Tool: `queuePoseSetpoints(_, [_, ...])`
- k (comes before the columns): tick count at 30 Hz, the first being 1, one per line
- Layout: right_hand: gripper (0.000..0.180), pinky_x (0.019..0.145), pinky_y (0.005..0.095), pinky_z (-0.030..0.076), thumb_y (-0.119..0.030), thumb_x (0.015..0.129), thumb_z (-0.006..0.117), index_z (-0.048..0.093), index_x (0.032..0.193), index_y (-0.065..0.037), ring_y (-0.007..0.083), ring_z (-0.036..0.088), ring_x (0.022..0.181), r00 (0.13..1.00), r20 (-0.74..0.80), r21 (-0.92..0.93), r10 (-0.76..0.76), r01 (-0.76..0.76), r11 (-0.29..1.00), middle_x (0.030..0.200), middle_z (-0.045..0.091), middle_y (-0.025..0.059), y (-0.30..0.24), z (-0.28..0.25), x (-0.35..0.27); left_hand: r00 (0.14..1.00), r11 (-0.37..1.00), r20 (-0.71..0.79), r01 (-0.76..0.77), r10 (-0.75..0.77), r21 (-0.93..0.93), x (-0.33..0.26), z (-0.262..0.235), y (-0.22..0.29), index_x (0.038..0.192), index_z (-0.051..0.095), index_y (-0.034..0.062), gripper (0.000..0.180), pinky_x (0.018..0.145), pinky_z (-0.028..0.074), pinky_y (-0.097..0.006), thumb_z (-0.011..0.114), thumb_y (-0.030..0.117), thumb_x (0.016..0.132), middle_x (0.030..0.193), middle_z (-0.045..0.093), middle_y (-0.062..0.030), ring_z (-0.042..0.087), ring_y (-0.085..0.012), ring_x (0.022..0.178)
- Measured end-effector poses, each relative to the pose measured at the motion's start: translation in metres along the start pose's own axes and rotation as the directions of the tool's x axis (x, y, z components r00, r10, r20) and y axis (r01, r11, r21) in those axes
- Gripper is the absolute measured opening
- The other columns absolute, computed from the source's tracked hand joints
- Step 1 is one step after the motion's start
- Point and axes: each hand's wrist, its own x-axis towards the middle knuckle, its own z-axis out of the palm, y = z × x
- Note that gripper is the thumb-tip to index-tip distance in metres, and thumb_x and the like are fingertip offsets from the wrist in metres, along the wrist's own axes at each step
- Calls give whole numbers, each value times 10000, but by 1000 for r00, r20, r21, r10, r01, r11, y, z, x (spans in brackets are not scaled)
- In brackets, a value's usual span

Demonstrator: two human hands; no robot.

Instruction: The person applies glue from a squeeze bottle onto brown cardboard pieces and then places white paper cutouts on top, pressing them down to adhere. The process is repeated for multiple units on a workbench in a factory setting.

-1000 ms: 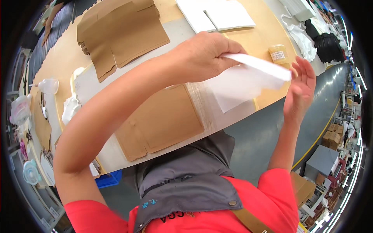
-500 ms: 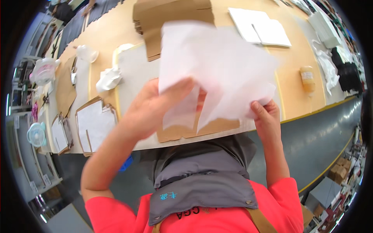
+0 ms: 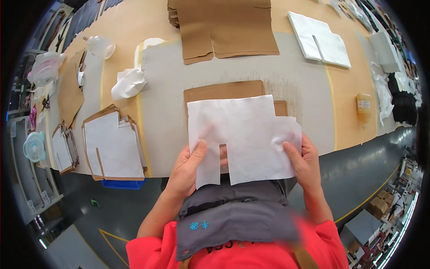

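A white sheet point(image 3: 244, 132), cut to a stepped outline with a slot in its near edge, is held flat over a brown cardboard piece point(image 3: 224, 92) of similar shape on the grey mat point(image 3: 165, 107). My left hand point(image 3: 190, 168) grips the sheet's near left corner, thumb on top. My right hand point(image 3: 307, 161) grips its near right edge, thumb on top. The cardboard shows only along its far edge and right corner.
A stack of brown cardboard cutouts point(image 3: 228, 27) lies at the far side, white sheets point(image 3: 320, 38) to its right. At left sits a pile of white-faced cutouts point(image 3: 114, 143), a crumpled white cloth point(image 3: 127, 83) and clear plastic containers point(image 3: 45, 69). A small amber bottle point(image 3: 363, 107) lies at right.
The white sheet, earlier lifted and flapping in the air, has been turned and brought down flat over the brown cardboard, both hands now at its near edge.
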Motion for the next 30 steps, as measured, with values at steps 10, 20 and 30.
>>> queuePoseSetpoints(10, [335, 885, 260, 468, -121, 959, 628, 574, 1246, 42, 102, 592, 994, 999, 2, -34, 41, -41, 999, 1113, 656, 58, -3, 3, 35, 998, 1000, -57, 4, -6, -28, 22, 8, 15, 1459, 384, 47, 467, 988, 535, -429, 424, 301, 1070, 1367, 547, -124, 564, -270, 1255])
queuePoseSetpoints(20, [341, 878, 256, 474, -104, 957, 633, 562, 1254, 46, 103, 591, 997, 997, 5, -2, 74, -74, 997, 1114, 653, 64, 0, 4, 46, 998, 999, -61, -6, 4, -39, 32, 11, 23, 1491, 350, 60, 496, 972, 543, -433, 417, 313, 1070, 1363, 546, -127, 590, -263, 1208])
queuePoseSetpoints(30, [346, 882, 260, 474, -104, 954, 635, 561, 1259, 42, 105, 589, 1001, 997, -2, -25, 82, -82, 996, 1116, 651, 65, 3, 5, 48, 998, 1000, -55, 0, -1, -28, 37, 6, 21, 1545, 275, 106, 530, 967, 543, -432, 407, 308, 1073, 1380, 529, -131, 575, -275, 1229])
